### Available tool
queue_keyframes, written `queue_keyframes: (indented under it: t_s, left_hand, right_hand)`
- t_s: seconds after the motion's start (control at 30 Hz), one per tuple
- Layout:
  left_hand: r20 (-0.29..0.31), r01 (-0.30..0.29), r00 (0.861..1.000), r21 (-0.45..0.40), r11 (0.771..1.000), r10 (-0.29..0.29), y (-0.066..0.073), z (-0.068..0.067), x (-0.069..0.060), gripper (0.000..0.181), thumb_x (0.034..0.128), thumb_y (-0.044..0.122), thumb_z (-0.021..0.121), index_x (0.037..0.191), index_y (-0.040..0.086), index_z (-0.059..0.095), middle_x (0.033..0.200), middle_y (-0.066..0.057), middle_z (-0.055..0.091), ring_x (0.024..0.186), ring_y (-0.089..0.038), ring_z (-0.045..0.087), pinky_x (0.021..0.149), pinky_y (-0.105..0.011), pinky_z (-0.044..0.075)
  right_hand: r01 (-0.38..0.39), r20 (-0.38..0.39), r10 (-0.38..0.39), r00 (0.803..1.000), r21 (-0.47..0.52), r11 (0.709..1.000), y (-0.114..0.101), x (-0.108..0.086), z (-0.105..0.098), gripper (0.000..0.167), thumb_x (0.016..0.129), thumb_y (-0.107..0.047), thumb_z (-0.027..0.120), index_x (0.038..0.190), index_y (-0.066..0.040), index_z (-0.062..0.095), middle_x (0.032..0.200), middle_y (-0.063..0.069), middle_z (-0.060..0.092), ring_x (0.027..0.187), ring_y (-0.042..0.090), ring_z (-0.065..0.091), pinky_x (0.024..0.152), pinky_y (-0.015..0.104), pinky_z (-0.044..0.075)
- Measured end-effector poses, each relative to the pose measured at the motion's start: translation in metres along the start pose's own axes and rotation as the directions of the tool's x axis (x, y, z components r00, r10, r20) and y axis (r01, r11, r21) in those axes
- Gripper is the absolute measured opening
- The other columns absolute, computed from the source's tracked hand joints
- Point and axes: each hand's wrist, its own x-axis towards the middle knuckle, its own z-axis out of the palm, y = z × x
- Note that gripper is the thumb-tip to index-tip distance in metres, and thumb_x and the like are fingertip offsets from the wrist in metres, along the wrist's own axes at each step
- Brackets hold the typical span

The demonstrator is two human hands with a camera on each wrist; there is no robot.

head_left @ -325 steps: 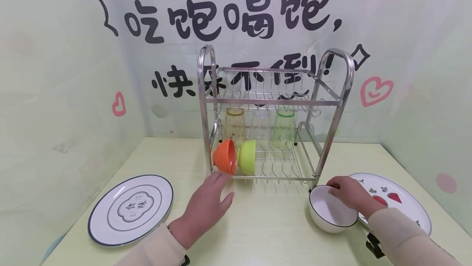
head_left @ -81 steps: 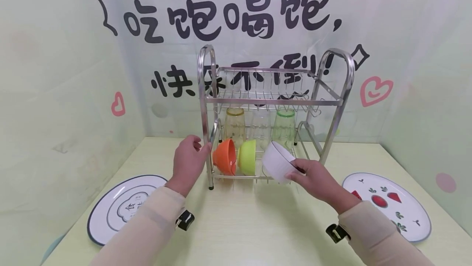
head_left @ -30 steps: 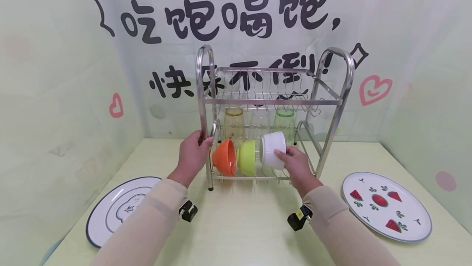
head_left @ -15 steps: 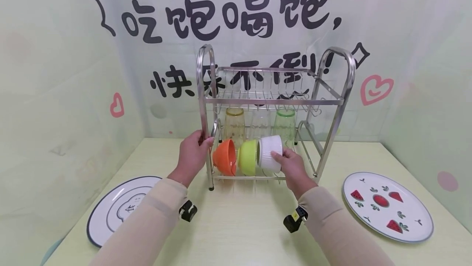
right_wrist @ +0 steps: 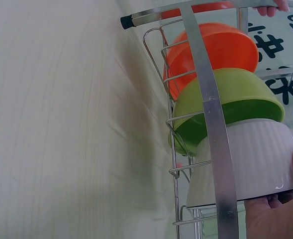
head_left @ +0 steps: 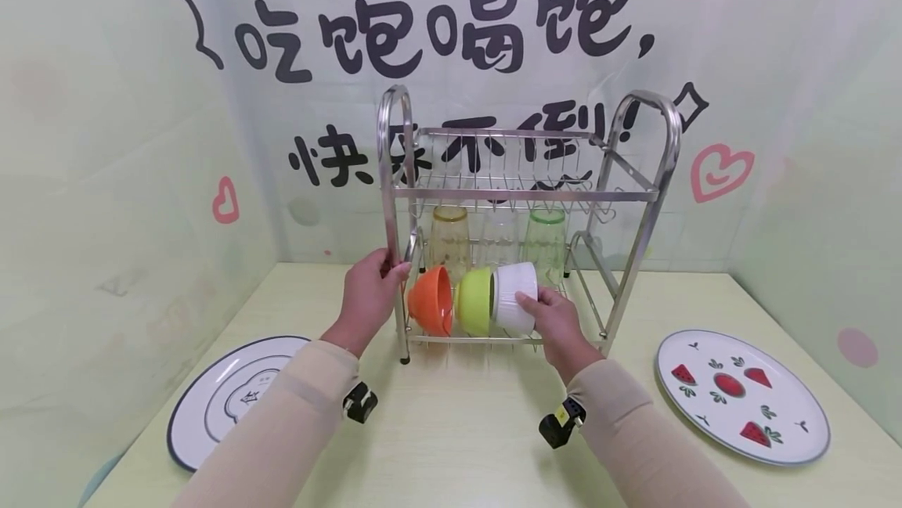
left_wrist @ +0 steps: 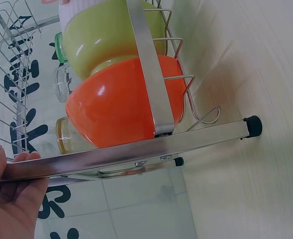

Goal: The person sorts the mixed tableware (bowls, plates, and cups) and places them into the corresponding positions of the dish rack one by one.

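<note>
Lying on its side in the lower tier of the rack (head_left: 523, 196), mouth to the right, the white bowl (head_left: 510, 286) is pinched at the rim by the right hand (head_left: 562, 328), thumb outside and fingers inside. Just beside it sits the green bowl (head_left: 474, 302), then the orange bowl (head_left: 427, 300). The left hand (head_left: 368, 297) grips the left post (head_left: 390, 218). Glasses (head_left: 545, 244) stand behind; plates (head_left: 743, 406) flank the rack on the worktop (head_left: 458, 437).

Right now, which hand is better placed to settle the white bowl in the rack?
Likely the right hand: it holds the white bowl. The left hand grips the rack, with the orange bowl and green bowl in between.
</note>
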Motion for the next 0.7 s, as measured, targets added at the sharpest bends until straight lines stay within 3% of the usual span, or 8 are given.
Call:
queue_keyframes:
  t_s: [0.7]
  left_hand:
    - [0.002, -0.007, 1.000, -0.005, 1.000, 0.007, -0.0003, 0.0002, -0.0001, 0.019, 0.0973, 0.018, 0.059, 0.099, 0.000, 0.059, 0.092, -0.016, 0.064, 0.080, -0.026, 0.056, 0.069, -0.035, 0.050]
  right_hand:
    - [-0.018, -0.029, 0.015, 0.999, -0.076, 0.997, 0.0075, 0.0033, 0.0032, 0.031, 0.094, -0.010, 0.060, 0.116, 0.012, 0.059, 0.110, 0.020, 0.062, 0.083, 0.012, 0.058, 0.073, 0.022, 0.048]
